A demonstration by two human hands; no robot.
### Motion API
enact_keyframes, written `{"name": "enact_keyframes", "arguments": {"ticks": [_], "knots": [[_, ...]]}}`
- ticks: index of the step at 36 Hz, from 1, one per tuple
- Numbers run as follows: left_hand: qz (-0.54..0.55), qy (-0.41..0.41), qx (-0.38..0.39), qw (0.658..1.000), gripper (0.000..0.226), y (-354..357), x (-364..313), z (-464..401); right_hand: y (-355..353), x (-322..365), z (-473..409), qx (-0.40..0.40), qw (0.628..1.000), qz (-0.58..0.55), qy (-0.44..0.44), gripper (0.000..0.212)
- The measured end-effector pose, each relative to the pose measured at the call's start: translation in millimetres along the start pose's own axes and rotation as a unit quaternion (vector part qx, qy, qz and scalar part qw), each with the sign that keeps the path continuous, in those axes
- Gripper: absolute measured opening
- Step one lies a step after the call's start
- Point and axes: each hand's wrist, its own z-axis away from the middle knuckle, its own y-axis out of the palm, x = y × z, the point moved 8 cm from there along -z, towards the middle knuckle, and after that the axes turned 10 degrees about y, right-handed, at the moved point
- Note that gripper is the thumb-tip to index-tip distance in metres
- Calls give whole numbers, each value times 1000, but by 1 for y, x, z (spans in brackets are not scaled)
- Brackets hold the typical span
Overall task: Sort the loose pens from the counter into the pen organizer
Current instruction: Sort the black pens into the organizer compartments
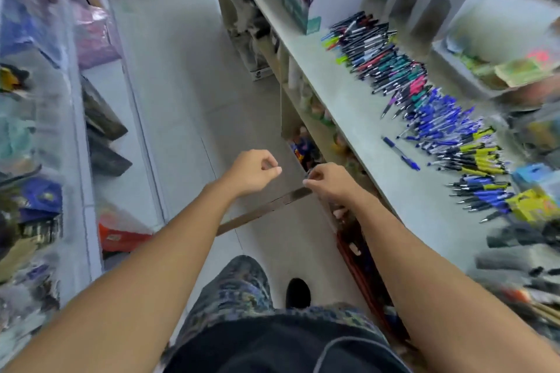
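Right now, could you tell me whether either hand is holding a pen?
Neither seems to: the left hand and right hand hang loosely curled over the aisle, away from the pens on the counter.

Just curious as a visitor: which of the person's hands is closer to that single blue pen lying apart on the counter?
Right. The right hand hangs over the aisle just off the counter's edge, below-left of the single blue pen; the left hand is farther left, over the floor.
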Motion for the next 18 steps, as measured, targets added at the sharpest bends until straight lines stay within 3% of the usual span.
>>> {"name": "enact_keyframes", "arguments": {"ticks": [9,18], "knots": [[-22,75,60,995,12,-68,20,-197,-65,36,-135,-53,995,-7,81,20],[-63,177,182,965,20,-84,-45,-335,-136,34,-193,-131,968,-134,165,20]]}}
